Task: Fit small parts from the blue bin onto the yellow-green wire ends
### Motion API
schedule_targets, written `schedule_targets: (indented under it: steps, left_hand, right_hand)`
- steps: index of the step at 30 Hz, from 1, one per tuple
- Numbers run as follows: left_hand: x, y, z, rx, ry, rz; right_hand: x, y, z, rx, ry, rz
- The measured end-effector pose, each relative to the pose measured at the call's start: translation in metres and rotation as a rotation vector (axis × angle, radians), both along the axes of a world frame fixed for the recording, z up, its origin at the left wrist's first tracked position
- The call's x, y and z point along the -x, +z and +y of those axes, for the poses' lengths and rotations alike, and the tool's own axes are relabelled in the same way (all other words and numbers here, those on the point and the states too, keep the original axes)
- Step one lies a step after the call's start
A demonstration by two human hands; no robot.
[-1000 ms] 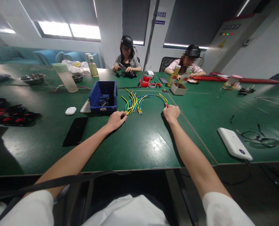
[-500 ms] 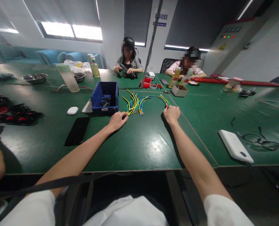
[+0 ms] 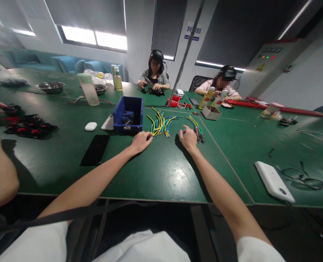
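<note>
Blue bin (image 3: pixel 128 127) holds dark parts (image 3: pixel 129 119). Left hand (image 3: pixel 141 141) touches the wire pile (image 3: pixel 160 123), fingers' grip unclear. Right hand (image 3: pixel 189 138) is spread, empty, on the tabletop (image 3: pixel 161 174).

Yellow-green-blue wires (image 3: pixel 161 123), blue bin (image 3: pixel 129 113), green table (image 3: pixel 156 171)

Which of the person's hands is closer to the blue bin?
Left. The left hand rests just before the blue bin, by its right corner; the right hand lies farther right, past the yellow-and-blue wires.
</note>
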State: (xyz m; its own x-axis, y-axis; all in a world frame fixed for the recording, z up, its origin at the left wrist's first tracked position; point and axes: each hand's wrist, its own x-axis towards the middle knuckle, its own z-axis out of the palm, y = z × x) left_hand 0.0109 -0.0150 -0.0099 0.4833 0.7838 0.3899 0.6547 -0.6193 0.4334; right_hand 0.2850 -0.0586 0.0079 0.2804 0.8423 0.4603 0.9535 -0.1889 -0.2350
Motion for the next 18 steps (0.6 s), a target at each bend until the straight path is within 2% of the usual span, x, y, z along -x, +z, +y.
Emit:
schedule_targets:
  steps: [3,7,13,18]
  left_hand:
    - [0.0,-0.001,0.001,-0.005,-0.012,-0.023]
    - [0.0,-0.002,0.002,-0.003,-0.023,-0.052]
    - [-0.001,-0.001,0.001,0.005,-0.036,-0.066]
    - [0.0,0.0,0.002,-0.001,-0.045,-0.079]
  right_hand:
    - [0.025,-0.002,-0.003,0.068,0.094,0.037]
    - [0.053,0.001,-0.003,0.13,0.214,-0.08]
    - [0.08,0.011,0.013,0.211,0.109,-0.093]
    - [0.086,0.013,0.021,0.268,0.049,-0.052]
